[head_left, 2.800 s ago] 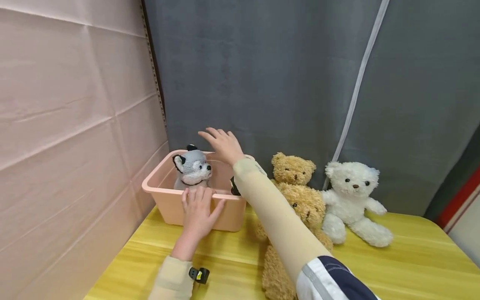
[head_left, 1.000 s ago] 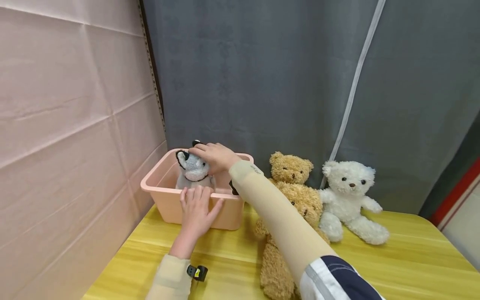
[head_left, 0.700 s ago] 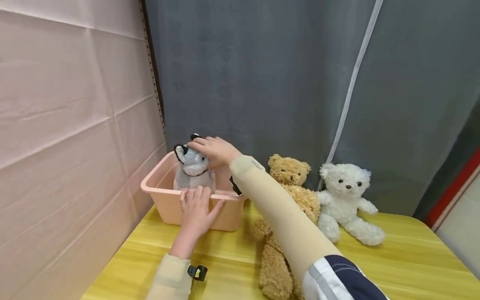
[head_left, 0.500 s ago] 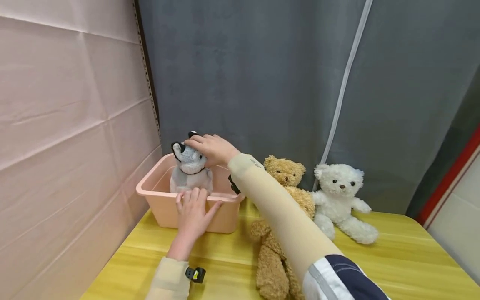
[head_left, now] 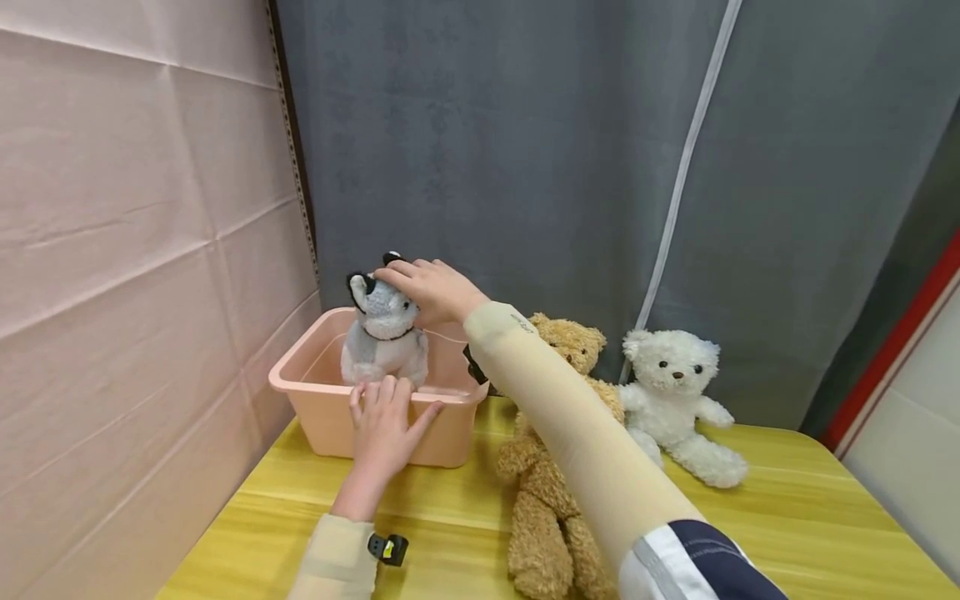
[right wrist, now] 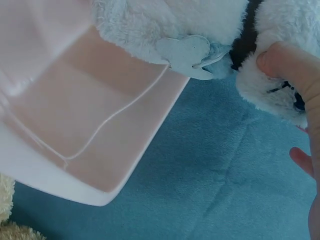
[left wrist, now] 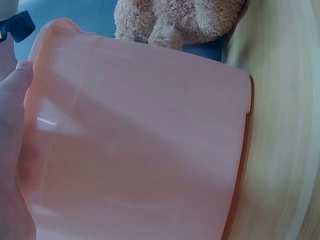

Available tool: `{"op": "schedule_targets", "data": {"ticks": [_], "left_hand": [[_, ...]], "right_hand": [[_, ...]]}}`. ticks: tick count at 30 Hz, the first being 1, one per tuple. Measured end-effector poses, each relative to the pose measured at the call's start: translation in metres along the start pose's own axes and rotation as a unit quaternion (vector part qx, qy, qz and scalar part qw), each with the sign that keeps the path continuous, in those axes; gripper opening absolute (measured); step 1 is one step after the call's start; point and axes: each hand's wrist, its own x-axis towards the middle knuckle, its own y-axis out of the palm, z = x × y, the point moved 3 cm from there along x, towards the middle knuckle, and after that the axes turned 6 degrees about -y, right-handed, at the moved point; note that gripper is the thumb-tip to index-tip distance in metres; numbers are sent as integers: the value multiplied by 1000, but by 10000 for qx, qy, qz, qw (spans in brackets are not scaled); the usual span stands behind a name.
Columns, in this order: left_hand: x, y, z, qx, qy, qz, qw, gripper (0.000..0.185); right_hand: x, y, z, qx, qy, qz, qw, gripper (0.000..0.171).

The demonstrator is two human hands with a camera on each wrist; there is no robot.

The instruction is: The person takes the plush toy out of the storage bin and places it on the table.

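Note:
My right hand [head_left: 438, 292] grips the head of a grey-and-white plush husky [head_left: 384, 354] with black-edged ears. The toy is upright, its lower body inside a pink plastic bin [head_left: 322, 421]. In the right wrist view, my thumb presses the side of the plush husky's [right wrist: 175, 22] muzzle, and a pale tag [right wrist: 187, 54] hangs from its body. My left hand [head_left: 384, 429] holds the bin's near rim, fingers hooked over it and thumb on the outside. The left wrist view shows the outer wall of the bin [left wrist: 145, 135] and part of my left hand [left wrist: 12, 145].
Right of the bin, a brown teddy bear [head_left: 542, 533] sits in front of another brown bear [head_left: 573, 337], partly behind my right forearm. A white teddy bear [head_left: 675, 400] sits farther right on the wooden table [head_left: 795, 517]. A pink cloth wall [head_left: 150, 333] borders the left.
My right hand came down from above the bin, took hold of the plush husky's head and has raised the toy, so more of its body shows. The left hand stays on the rim.

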Motion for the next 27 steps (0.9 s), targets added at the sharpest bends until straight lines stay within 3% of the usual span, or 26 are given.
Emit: {"op": "schedule_targets", "data": {"ticks": [17,27], "left_hand": [[6,4,0,-70,76,-148,9998,46],[7,7,-2,-97,72,-64,9999,46]], "right_hand": [[-7,-26,-12,-380,157,113,9991,91],[-21,-49,-17,-452,279,168,9984,91]]}}
